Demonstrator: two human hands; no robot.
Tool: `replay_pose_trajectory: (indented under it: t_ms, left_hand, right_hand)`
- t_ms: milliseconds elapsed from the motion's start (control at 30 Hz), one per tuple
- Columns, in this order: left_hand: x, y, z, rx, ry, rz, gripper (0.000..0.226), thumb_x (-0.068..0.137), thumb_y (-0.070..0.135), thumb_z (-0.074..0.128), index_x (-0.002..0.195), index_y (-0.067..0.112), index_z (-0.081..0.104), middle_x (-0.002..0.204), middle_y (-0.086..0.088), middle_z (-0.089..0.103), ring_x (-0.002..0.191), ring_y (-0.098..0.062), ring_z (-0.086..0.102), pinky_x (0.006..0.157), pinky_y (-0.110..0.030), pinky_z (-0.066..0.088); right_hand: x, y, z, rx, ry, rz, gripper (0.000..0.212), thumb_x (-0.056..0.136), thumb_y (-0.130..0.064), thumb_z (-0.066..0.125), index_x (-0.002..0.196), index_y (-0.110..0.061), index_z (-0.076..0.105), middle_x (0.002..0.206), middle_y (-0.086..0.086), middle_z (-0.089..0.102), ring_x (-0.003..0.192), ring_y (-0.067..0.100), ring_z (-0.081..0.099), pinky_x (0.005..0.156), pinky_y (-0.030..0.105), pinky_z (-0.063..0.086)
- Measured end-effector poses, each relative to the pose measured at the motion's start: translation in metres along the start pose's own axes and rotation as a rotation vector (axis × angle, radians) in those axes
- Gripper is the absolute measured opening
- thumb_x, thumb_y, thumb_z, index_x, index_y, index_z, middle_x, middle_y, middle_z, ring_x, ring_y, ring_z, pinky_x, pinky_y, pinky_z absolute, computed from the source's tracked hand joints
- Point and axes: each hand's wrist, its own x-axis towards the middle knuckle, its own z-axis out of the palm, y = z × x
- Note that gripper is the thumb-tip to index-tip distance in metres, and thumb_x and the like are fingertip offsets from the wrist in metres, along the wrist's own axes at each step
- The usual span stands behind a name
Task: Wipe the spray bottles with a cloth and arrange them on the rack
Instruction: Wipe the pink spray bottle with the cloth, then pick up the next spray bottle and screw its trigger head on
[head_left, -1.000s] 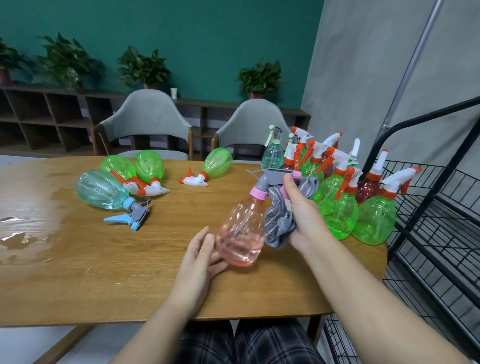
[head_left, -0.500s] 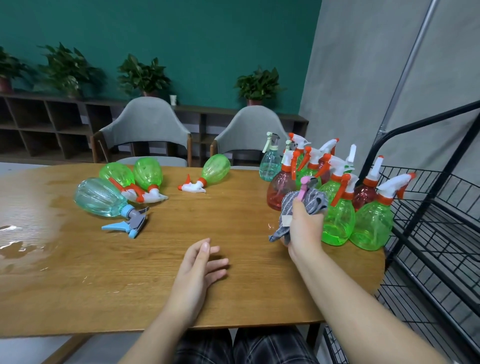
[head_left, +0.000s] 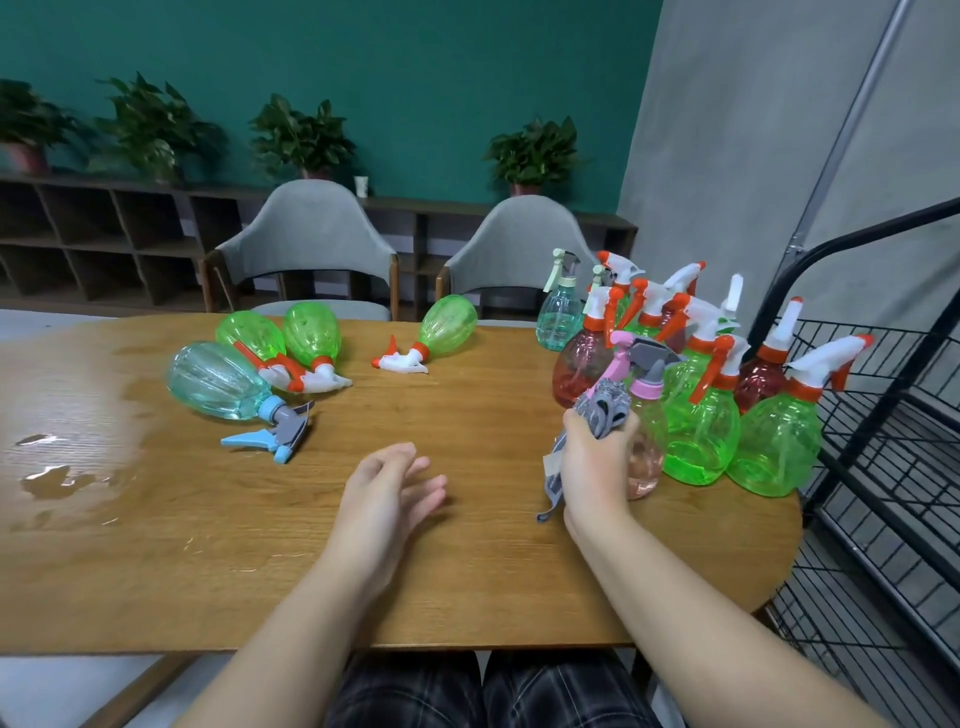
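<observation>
My right hand (head_left: 597, 462) grips a grey cloth (head_left: 605, 408) and lies against the left side of a pale pink spray bottle (head_left: 649, 421). The bottle stands upright on the wooden table (head_left: 467, 571); whether my fingers still hold it is hidden. It stands with a cluster of upright bottles, among them green ones (head_left: 701, 431), a red one (head_left: 582, 364) and a teal one (head_left: 561, 312). A teal bottle (head_left: 218, 382) and three green bottles (head_left: 311, 332) lie on their sides at the far left. My left hand (head_left: 389, 493) hovers open over the table's middle.
A black wire rack (head_left: 883, 415) stands to the right of the table, its shelves level with the table edge and below. A puddle of water (head_left: 47, 475) lies on the left of the table. Two grey chairs (head_left: 306, 244) stand behind it.
My right hand carried the pink bottle with the cloth from in front of me to the right and set it upright by the green bottles. My left hand let go and stays open.
</observation>
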Motion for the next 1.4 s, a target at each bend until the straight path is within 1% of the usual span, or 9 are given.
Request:
replay_pose_trajectory:
  t_ms: [100,200,300,367,500,767,867,1033,1400]
  left_hand:
    - [0.018,0.01,-0.012,0.35,0.109,0.24,0.008,0.098,0.016,0.056,0.106,0.016,0.057,0.114,-0.011,0.061,0.092,-0.018,0.064,0.077,-0.027,0.052]
    - [0.039,0.017,-0.038,0.904,0.142,0.474,0.018,0.095,0.019,0.059,0.113,0.02,0.059,0.121,-0.005,0.059,0.117,-0.019,0.052,0.097,-0.029,0.04]
    - [0.055,0.027,-0.058,1.273,0.165,0.479,0.034,0.095,0.021,0.057,0.129,0.02,0.054,0.138,-0.007,0.045,0.136,-0.025,0.032,0.113,-0.038,0.026]
    - [0.065,0.033,-0.069,1.442,0.225,0.419,0.045,0.094,0.023,0.056,0.138,0.023,0.047,0.148,-0.009,0.033,0.141,-0.027,0.023,0.116,-0.043,0.023]
    - [0.08,0.052,-0.086,1.558,0.332,0.294,0.06,0.091,0.013,0.049,0.146,0.03,0.034,0.156,-0.014,0.019,0.147,-0.029,0.01,0.118,-0.05,0.012]
    - [0.111,0.087,-0.106,2.118,0.225,0.34,0.084,0.091,0.009,0.055,0.154,0.041,0.01,0.164,0.004,0.002,0.151,-0.028,-0.006,0.117,-0.059,0.007]
    - [0.116,0.096,-0.1,2.329,0.117,0.427,0.078,0.092,0.011,0.056,0.153,0.038,0.017,0.162,0.008,0.012,0.151,-0.025,0.0,0.117,-0.059,0.007]
    - [0.119,0.1,-0.096,2.565,0.11,0.357,0.06,0.094,0.02,0.055,0.148,0.03,0.033,0.152,0.007,0.033,0.145,-0.022,0.017,0.117,-0.056,0.01]
    - [0.126,0.11,-0.1,2.693,-0.01,0.283,0.059,0.092,0.023,0.061,0.144,0.034,0.034,0.147,0.007,0.042,0.147,-0.022,0.02,0.115,-0.064,0.002]
  right_hand:
    - [-0.005,0.01,0.008,0.049,-0.022,0.071,0.027,0.091,-0.012,0.058,0.115,-0.016,0.046,0.098,-0.001,0.06,0.09,0.019,0.058,0.083,0.032,0.043]
    - [-0.007,0.022,0.019,0.093,-0.062,0.202,0.022,0.086,-0.015,0.063,0.107,-0.012,0.057,0.097,0.007,0.065,0.09,0.026,0.062,0.089,0.041,0.048]
    - [-0.007,0.027,0.024,0.15,-0.112,0.319,0.009,0.082,-0.011,0.063,0.084,-0.008,0.055,0.054,0.0,0.054,0.056,0.018,0.052,0.07,0.034,0.045]
    - [-0.008,0.031,0.026,0.174,-0.15,0.405,0.017,0.073,-0.013,0.065,0.071,-0.008,0.05,0.056,0.008,0.047,0.057,0.024,0.046,0.066,0.033,0.04]
    - [-0.002,0.047,0.025,0.267,-0.156,0.487,0.035,0.051,-0.017,0.063,0.083,-0.008,0.054,0.077,0.012,0.048,0.077,0.031,0.046,0.074,0.045,0.042]
    - [-0.001,0.048,0.023,0.23,-0.25,0.5,0.026,0.065,-0.009,0.061,0.091,-0.007,0.055,0.09,0.016,0.054,0.081,0.036,0.056,0.091,0.064,0.043]
    - [-0.002,0.046,0.022,0.204,-0.259,0.487,0.016,0.077,-0.003,0.056,0.093,-0.001,0.057,0.089,0.021,0.059,0.081,0.037,0.062,0.085,0.057,0.051]
    - [-0.002,0.048,0.022,0.15,-0.239,0.482,0.036,0.081,-0.002,0.055,0.116,0.008,0.055,0.093,0.023,0.063,0.084,0.038,0.065,0.082,0.055,0.053]
    - [-0.003,0.049,0.026,0.065,-0.268,0.456,0.051,0.068,-0.018,0.062,0.114,0.002,0.053,0.081,0.015,0.058,0.08,0.031,0.059,0.095,0.058,0.046]
